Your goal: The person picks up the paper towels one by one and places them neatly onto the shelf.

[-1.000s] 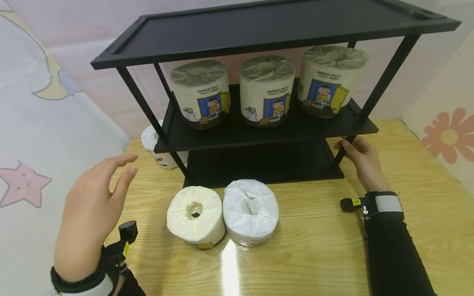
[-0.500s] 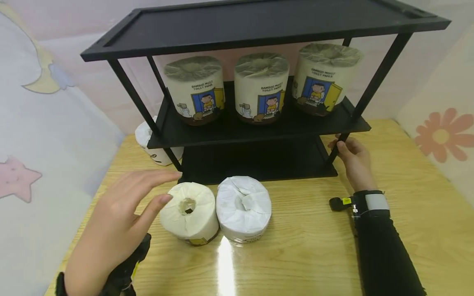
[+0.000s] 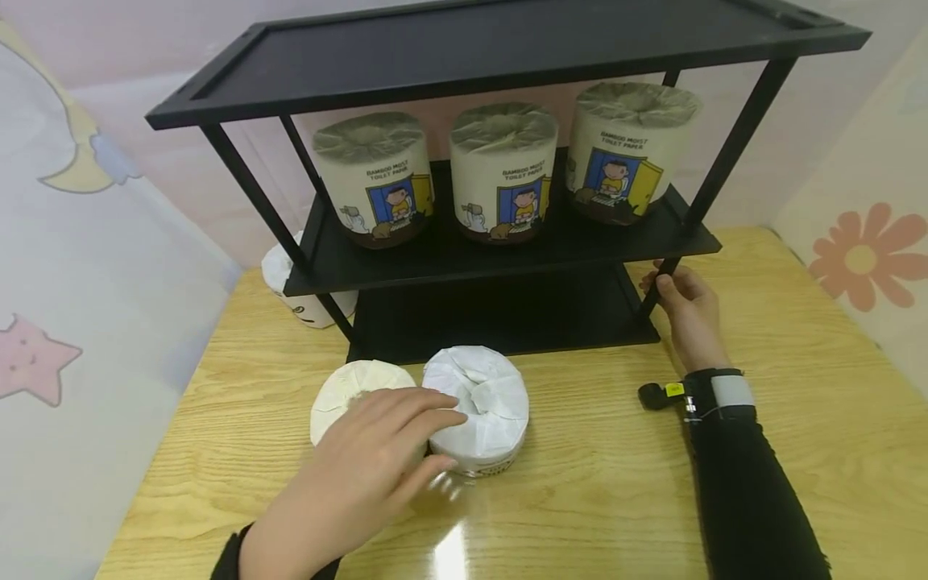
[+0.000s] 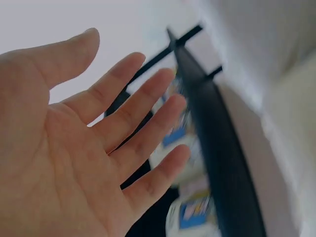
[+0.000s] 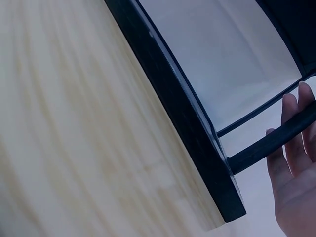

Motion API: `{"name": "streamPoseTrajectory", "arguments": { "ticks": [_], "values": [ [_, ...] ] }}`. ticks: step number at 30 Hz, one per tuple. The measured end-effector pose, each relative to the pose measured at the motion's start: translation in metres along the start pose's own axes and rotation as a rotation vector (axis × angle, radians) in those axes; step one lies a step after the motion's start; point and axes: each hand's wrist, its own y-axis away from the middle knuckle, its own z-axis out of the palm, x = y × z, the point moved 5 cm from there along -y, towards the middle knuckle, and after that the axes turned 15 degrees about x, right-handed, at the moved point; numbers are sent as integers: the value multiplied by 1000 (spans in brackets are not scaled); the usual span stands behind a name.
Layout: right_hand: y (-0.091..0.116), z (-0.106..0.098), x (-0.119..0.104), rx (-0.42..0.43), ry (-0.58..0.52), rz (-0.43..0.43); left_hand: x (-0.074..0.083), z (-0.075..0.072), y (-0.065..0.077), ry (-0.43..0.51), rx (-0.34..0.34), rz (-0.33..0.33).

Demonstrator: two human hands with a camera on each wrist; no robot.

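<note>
My left hand (image 3: pixel 366 475), fingers spread and slightly bent, hovers over the near rolls and holds nothing. It covers part of a cream-wrapped toilet roll (image 3: pixel 335 396), and its fingertips overlap the white-wrapped toilet roll (image 3: pixel 482 403) beside it. In the left wrist view the palm (image 4: pixel 64 163) is bare. At the right end of the black shelf rack (image 3: pixel 507 270), my right hand (image 3: pixel 692 310) grips the front lower post (image 3: pixel 661 283), thumb in front and fingers behind. The right wrist view shows those fingers (image 5: pixel 291 153) behind the post.
Three printed toilet rolls, left (image 3: pixel 373 181), centre (image 3: pixel 503 173) and right (image 3: pixel 631 153), stand on the middle shelf. Another white roll (image 3: pixel 308 304) sits behind the rack's left end. The rack's top board (image 3: pixel 507 52) overhangs them. Patterned cloth (image 3: pixel 94 266) backs the wooden table (image 3: pixel 594 483).
My left hand has swung rightward from the table's left side to over the cream and white rolls. The right hand keeps its grip on the post. The head view has shifted slightly.
</note>
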Motion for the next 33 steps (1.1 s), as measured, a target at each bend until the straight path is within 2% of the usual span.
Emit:
{"name": "streamPoseTrajectory", "arguments": {
  "ticks": [4,6,14,20,27,33],
  "values": [
    [-1,2,1,9,-20,15,11,22,-2,14,9,62],
    [-1,4,0,10,-27,19,15,31,-3,-8,19,71],
    [0,4,1,1,-42,32,21,58,1,-216,32,-10],
    [1,0,2,11,-26,23,22,68,3,-299,104,-3],
    [0,-3,-1,41,10,3,24,78,4,-453,146,77],
    [2,0,2,38,-27,21,23,79,5,-456,196,101]
  ]
}}
